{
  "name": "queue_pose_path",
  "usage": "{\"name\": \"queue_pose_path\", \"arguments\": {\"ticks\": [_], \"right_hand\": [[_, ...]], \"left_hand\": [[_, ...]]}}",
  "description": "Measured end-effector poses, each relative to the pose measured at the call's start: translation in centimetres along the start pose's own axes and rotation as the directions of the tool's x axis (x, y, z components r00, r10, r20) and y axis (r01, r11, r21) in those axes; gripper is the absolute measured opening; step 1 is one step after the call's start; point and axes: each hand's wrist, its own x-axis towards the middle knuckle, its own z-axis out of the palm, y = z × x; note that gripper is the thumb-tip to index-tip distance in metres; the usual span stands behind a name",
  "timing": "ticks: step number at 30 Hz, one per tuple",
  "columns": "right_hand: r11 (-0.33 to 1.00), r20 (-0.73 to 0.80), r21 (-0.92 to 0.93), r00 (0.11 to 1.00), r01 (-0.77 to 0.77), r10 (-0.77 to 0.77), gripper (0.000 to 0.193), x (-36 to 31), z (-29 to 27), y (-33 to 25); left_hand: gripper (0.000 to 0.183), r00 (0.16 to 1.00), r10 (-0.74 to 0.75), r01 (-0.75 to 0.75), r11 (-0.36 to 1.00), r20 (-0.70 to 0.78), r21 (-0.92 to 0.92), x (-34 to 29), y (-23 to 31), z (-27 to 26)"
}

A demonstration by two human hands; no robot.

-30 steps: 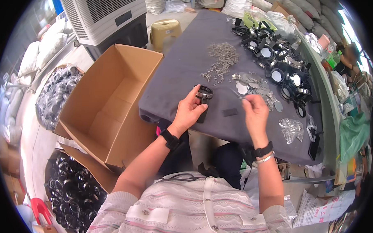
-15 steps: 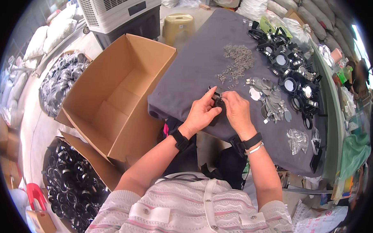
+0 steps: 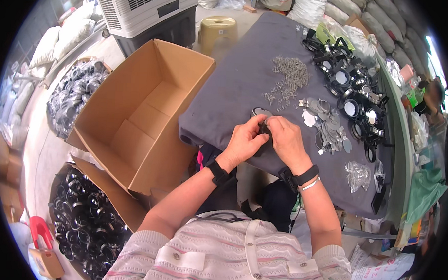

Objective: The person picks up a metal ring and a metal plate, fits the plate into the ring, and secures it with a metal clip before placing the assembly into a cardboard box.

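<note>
Above the near edge of the grey cloth-covered table (image 3: 225, 90), my two hands meet on one small black round-framed part (image 3: 261, 111) with a pale round face. My left hand (image 3: 244, 140) is closed on its lower black section, thumb and forefinger pressed to it. The fingertips of my right hand (image 3: 286, 141) pinch at the part's right side; whatever small thing they hold there is hidden. Beyond my hands lie a spread of small metal clips (image 3: 289, 75) and, to the right, a heap of thin grey discs (image 3: 326, 116).
Black round-framed parts (image 3: 351, 90) pile along the table's right side, near small clear plastic bags (image 3: 357, 175). Left of the table stands an open cardboard box (image 3: 141, 117); below it, another box holds black ring parts (image 3: 85, 219). A yellow stool (image 3: 218, 33) and an air cooler (image 3: 149, 19) stand behind.
The part in my hands has tilted, so its pale round face now shows above my fingers. My left forefinger has drawn in closer to my right fingertips. The view has shifted slightly.
</note>
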Motion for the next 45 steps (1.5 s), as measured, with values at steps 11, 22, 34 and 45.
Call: {"name": "queue_pose_path", "arguments": {"ticks": [11, 22, 34, 45], "right_hand": [[0.999, 0.05, 0.022, 0.998, -0.041, 0.04, 0.013, 0.7, -0.8, -0.3], [0.791, 0.263, 0.213, 0.814, -0.573, 0.518, 0.016, 3.0, 1.9, 8.1], [0.685, 0.486, 0.167, 0.664, -0.709, 0.569, 0.019, 1.7, 0.2, 8.5], [0.822, 0.3, 0.007, 0.785, -0.57, 0.542, 0.016, 0.4, 0.6, 8.9]], "left_hand": [[0.03, 0.994, 0.091, -0.086, 0.993, -0.056, 0.08, 0.3, -0.2, 0.2], [0.019, 0.981, 0.042, -0.028, 0.996, -0.188, 0.08, 0.4, 0.3, 0.9], [0.018, 0.974, 0.092, -0.069, 0.991, -0.206, 0.114, 0.4, -0.1, 0.8], [0.021, 0.983, -0.014, 0.028, 0.997, -0.184, 0.073, 0.4, 0.3, 1.0]]}}
